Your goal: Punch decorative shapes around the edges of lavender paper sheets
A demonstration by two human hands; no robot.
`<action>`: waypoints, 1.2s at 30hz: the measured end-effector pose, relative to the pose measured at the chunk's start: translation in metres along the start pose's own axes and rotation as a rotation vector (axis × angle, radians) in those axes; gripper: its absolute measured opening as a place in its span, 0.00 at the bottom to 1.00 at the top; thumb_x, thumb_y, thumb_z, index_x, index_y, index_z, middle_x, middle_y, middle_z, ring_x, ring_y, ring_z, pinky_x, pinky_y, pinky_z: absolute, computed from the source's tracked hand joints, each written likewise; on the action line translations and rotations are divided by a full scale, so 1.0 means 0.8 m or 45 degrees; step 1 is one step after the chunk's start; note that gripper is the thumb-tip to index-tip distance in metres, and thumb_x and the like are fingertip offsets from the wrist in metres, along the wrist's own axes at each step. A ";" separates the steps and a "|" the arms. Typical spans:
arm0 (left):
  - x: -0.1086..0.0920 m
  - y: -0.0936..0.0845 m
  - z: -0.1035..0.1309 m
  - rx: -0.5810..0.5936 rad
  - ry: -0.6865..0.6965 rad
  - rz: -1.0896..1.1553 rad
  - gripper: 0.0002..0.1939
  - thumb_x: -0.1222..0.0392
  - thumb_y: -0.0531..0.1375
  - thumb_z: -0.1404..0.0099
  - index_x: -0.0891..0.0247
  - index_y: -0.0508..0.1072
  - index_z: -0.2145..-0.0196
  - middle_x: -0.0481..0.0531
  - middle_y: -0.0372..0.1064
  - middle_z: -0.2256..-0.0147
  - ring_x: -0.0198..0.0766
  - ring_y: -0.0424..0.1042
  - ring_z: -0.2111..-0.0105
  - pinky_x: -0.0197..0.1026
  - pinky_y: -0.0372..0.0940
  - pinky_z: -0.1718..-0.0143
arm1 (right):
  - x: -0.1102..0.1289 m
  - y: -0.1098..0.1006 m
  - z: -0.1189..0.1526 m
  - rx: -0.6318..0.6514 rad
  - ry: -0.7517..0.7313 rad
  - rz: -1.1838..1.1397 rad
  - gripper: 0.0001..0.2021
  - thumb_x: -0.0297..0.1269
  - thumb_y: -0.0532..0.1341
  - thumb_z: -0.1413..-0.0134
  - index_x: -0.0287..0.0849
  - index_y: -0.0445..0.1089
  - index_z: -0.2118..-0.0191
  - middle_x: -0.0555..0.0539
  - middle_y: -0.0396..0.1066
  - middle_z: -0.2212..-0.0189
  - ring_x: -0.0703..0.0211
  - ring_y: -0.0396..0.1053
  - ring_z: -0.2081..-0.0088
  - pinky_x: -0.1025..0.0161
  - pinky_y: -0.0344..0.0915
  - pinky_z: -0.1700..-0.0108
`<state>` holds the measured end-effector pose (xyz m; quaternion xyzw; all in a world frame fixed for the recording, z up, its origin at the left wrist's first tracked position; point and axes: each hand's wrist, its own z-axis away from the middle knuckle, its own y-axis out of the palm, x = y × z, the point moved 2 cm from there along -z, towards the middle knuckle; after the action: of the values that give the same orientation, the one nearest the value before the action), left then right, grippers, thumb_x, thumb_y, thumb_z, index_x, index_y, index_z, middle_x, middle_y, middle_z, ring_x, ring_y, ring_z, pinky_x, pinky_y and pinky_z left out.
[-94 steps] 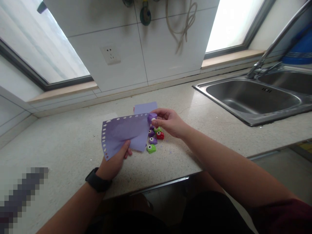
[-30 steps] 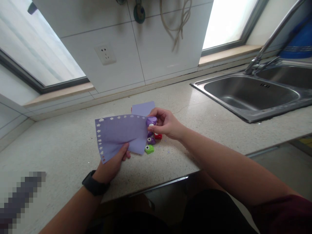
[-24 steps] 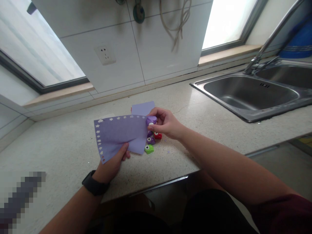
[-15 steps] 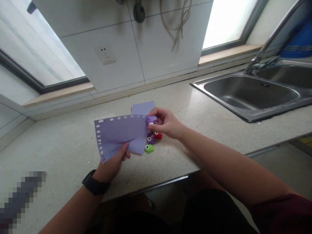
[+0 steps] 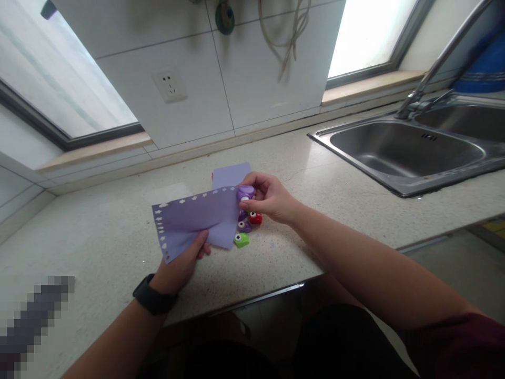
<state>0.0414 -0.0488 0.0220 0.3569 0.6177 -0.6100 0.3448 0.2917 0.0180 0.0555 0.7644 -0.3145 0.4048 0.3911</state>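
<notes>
"Purple paper (image 5: 189, 223): how are we holding it?"

"The fingers of our left hand (image 5: 183, 263) are pinching its near edge, and its long axis is running left to right. Just rightward, a green punch (image 5: 242, 241) is lying on the desk (image 5: 118, 237)."

"And the purple punch (image 5: 245, 191)?"

"Our right hand (image 5: 274, 197), the nearer one, is clamping it between fingers at the paper's far right corner."

Room over counter (image 5: 327, 200) between right hand (image 5: 272, 199) and sink (image 5: 406, 185); punches (image 5: 244, 226) obstruct beside sheet (image 5: 189, 218).
</notes>
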 end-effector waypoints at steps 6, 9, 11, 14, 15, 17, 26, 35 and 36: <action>-0.001 0.000 0.000 0.011 -0.003 -0.013 0.26 0.41 0.58 0.29 0.59 0.73 0.80 0.50 0.70 0.79 0.39 0.69 0.76 0.42 0.67 0.67 | 0.000 -0.001 0.000 -0.001 -0.004 0.007 0.21 0.34 0.81 0.61 0.41 0.72 0.64 0.56 0.71 0.73 0.70 0.68 0.73 0.71 0.69 0.69; 0.000 0.001 0.000 0.007 -0.016 -0.021 0.26 0.42 0.58 0.29 0.59 0.72 0.80 0.50 0.70 0.79 0.38 0.69 0.76 0.41 0.67 0.67 | 0.000 -0.001 0.001 0.003 -0.004 0.007 0.22 0.35 0.81 0.62 0.41 0.72 0.63 0.56 0.71 0.73 0.70 0.68 0.73 0.71 0.69 0.68; 0.001 0.001 0.000 -0.013 -0.026 -0.014 0.25 0.42 0.59 0.30 0.59 0.73 0.80 0.50 0.70 0.79 0.38 0.69 0.76 0.41 0.67 0.67 | 0.001 -0.001 0.001 0.008 -0.003 0.012 0.22 0.35 0.81 0.61 0.41 0.71 0.64 0.56 0.70 0.73 0.70 0.68 0.73 0.71 0.69 0.68; 0.001 0.002 0.000 -0.028 -0.041 -0.002 0.24 0.43 0.60 0.31 0.59 0.74 0.80 0.50 0.71 0.79 0.39 0.69 0.76 0.41 0.67 0.68 | 0.002 -0.001 0.001 0.013 -0.016 0.036 0.22 0.36 0.81 0.62 0.42 0.70 0.66 0.56 0.69 0.74 0.69 0.67 0.73 0.71 0.69 0.69; 0.001 0.002 0.000 -0.025 -0.042 0.000 0.24 0.43 0.60 0.31 0.59 0.73 0.80 0.50 0.71 0.79 0.39 0.69 0.76 0.41 0.67 0.68 | 0.002 0.000 0.001 0.012 -0.024 0.045 0.22 0.37 0.82 0.62 0.42 0.70 0.66 0.56 0.69 0.74 0.69 0.67 0.73 0.70 0.69 0.70; 0.001 0.002 -0.001 -0.016 -0.038 -0.004 0.24 0.42 0.59 0.31 0.59 0.73 0.80 0.50 0.71 0.79 0.38 0.68 0.76 0.41 0.67 0.68 | 0.003 0.000 0.001 0.009 -0.037 0.057 0.22 0.37 0.81 0.62 0.42 0.70 0.67 0.56 0.68 0.74 0.68 0.66 0.73 0.70 0.68 0.70; 0.000 0.001 0.001 -0.017 -0.027 -0.024 0.24 0.42 0.59 0.32 0.59 0.73 0.80 0.49 0.71 0.78 0.38 0.68 0.76 0.41 0.67 0.67 | 0.001 -0.001 0.001 0.010 -0.066 0.066 0.21 0.37 0.81 0.62 0.42 0.69 0.67 0.56 0.68 0.73 0.68 0.66 0.72 0.69 0.68 0.69; -0.005 0.001 0.001 -0.012 -0.010 -0.061 0.24 0.42 0.60 0.33 0.58 0.73 0.81 0.49 0.70 0.79 0.39 0.69 0.77 0.42 0.68 0.67 | 0.001 -0.001 0.001 0.013 -0.085 0.075 0.22 0.37 0.81 0.61 0.41 0.69 0.67 0.56 0.68 0.73 0.68 0.66 0.72 0.68 0.68 0.68; -0.005 0.001 0.001 -0.009 -0.009 -0.069 0.24 0.42 0.59 0.33 0.58 0.73 0.81 0.49 0.71 0.79 0.39 0.69 0.76 0.42 0.68 0.66 | 0.001 -0.001 0.001 0.013 -0.087 0.079 0.21 0.37 0.81 0.60 0.42 0.69 0.67 0.56 0.68 0.73 0.68 0.66 0.72 0.68 0.68 0.68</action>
<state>0.0438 -0.0500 0.0251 0.3368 0.6281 -0.6182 0.3314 0.2933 0.0180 0.0557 0.7697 -0.3492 0.3918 0.3634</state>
